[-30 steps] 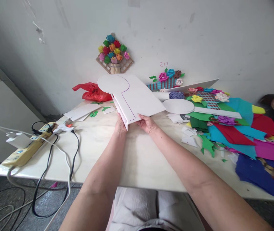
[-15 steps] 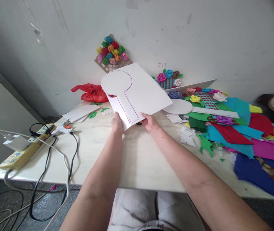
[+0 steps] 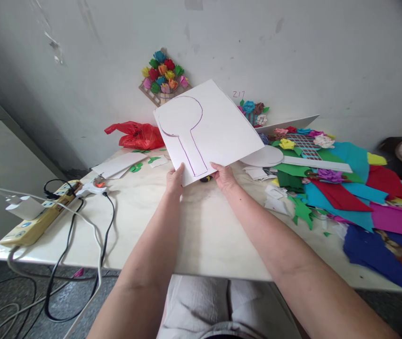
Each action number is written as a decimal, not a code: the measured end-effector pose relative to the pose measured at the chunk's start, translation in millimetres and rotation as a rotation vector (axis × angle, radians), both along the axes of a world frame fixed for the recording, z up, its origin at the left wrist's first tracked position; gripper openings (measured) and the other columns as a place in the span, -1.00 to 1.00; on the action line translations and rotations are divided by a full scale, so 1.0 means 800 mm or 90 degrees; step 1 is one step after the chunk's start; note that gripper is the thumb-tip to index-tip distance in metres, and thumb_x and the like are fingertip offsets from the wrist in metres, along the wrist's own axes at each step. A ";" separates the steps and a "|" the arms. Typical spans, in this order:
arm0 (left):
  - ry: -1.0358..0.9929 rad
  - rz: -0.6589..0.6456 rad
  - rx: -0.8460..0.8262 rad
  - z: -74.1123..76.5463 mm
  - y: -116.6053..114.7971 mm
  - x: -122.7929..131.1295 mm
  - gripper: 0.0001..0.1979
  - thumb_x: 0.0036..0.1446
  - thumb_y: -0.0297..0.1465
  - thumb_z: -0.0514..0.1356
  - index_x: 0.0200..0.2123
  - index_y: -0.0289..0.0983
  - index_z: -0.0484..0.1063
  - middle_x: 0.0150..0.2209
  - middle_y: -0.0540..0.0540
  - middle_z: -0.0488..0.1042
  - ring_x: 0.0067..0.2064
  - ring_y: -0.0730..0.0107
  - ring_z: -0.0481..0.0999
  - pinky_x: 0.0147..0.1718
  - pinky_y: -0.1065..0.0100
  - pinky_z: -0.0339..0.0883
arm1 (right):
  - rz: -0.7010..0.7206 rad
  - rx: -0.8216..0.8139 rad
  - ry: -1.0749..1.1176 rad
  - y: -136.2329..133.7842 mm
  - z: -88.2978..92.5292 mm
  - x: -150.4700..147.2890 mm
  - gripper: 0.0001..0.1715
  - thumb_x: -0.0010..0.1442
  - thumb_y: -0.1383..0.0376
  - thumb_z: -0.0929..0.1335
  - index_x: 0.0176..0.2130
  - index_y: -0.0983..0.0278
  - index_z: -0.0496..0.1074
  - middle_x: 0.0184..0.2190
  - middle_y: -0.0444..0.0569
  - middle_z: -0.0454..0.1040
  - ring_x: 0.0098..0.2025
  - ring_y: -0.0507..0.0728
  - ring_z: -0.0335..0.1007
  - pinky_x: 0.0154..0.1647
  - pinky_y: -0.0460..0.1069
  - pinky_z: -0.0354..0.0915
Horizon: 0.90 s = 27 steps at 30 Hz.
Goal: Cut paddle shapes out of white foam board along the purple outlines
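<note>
Both my hands grip a white board [image 3: 232, 127] along its lower edge, tilted up above the table. A purple outline of a round head with a straight handle is drawn on it, at the left part. My left hand [image 3: 175, 179] pinches the lower left corner, thumb on the front face. My right hand [image 3: 224, 177] holds the lower edge further right, thumb on the front and fingers hidden behind. Under the board's lower edge, a small black and yellow object [image 3: 206, 179] partly shows; its kind is unclear. To the right lies a white round cut-out [image 3: 262, 156] with a long strip.
Coloured paper sheets [image 3: 356, 197] and paper flowers pile up on the right. A red plastic bag [image 3: 139, 135] and white offcuts [image 3: 118, 165] lie back left. A yellow power strip [image 3: 38, 219] with cables [image 3: 96, 245] hangs about the left edge. A flower basket decoration [image 3: 163, 75] leans on the wall.
The board has shifted up and slightly right in both hands. A gap by the outline's left side, with red showing through, is now closed, and the drawn shape sits flush within the board.
</note>
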State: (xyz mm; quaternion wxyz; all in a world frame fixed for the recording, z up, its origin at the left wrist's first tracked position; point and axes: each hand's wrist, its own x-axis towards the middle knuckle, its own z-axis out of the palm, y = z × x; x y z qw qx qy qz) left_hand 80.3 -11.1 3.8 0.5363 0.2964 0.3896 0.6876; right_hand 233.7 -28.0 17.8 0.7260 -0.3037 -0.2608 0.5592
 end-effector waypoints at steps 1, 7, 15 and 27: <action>0.017 0.019 0.001 -0.002 0.001 0.001 -0.88 -0.03 -0.41 0.29 -0.42 -0.34 0.45 -0.48 -0.11 0.52 -0.33 0.22 0.57 -0.21 0.20 0.44 | -0.003 0.002 -0.006 0.000 -0.001 0.000 -0.76 -0.21 0.52 0.43 -0.43 0.33 0.43 -0.48 -0.13 0.55 -0.42 0.06 0.47 -0.43 -0.05 0.46; 0.129 0.118 -0.039 -0.005 0.006 0.004 -0.86 -0.08 -0.39 0.31 -0.47 -0.33 0.44 -0.55 -0.05 0.46 -0.37 0.25 0.54 -0.31 0.28 0.41 | -0.019 0.030 -0.037 0.000 -0.009 -0.005 -0.71 -0.28 0.46 0.47 -0.44 0.33 0.44 -0.49 -0.11 0.56 -0.42 0.08 0.47 -0.46 -0.06 0.45; 0.020 0.030 -0.039 0.005 -0.002 -0.003 -0.86 -0.01 -0.38 0.28 -0.43 -0.36 0.46 -0.51 -0.07 0.49 -0.48 0.38 0.49 -0.41 0.36 0.40 | -0.021 0.020 0.022 0.001 -0.004 -0.002 -0.66 -0.21 0.51 0.42 -0.33 0.33 0.44 -0.41 -0.11 0.57 -0.35 0.09 0.50 -0.39 -0.03 0.46; -0.127 -0.047 -0.189 0.025 -0.012 -0.013 -0.90 0.13 -0.42 0.22 -0.39 -0.36 0.44 -0.56 -0.01 0.44 -0.62 0.53 0.41 -0.64 0.53 0.27 | -0.012 -0.035 0.097 0.004 -0.006 0.014 -0.75 -0.17 0.57 0.34 -0.40 0.35 0.40 -0.54 -0.15 0.51 -0.48 0.04 0.44 -0.57 -0.11 0.39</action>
